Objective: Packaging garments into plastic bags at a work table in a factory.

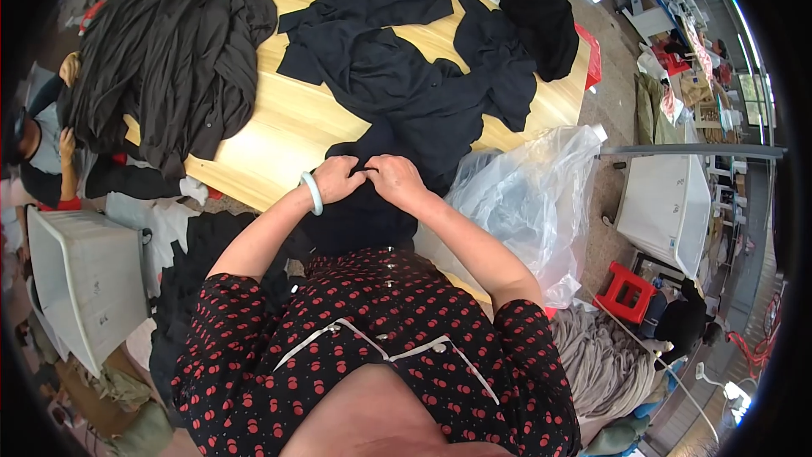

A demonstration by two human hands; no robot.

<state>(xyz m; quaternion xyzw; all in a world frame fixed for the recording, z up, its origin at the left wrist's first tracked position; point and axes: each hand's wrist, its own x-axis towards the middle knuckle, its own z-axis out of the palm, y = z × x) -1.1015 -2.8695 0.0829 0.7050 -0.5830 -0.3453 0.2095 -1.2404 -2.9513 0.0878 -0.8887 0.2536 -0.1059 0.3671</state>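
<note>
My left hand (337, 178), with a pale green bangle on its wrist, and my right hand (394, 179) are close together at the near edge of a wooden table (279, 131). Both pinch the same fold of a black garment (372, 211) that hangs down from the table edge against my body. More of this dark cloth (406, 76) spreads out across the table beyond my hands.
A pile of dark brown garments (169, 51) covers the table's left part. A clear plastic bag (524, 195) sits at my right, white tubs at left (80, 275) and right (668, 203), a red stool (624, 290) lower right. Another person (46, 152) works at far left.
</note>
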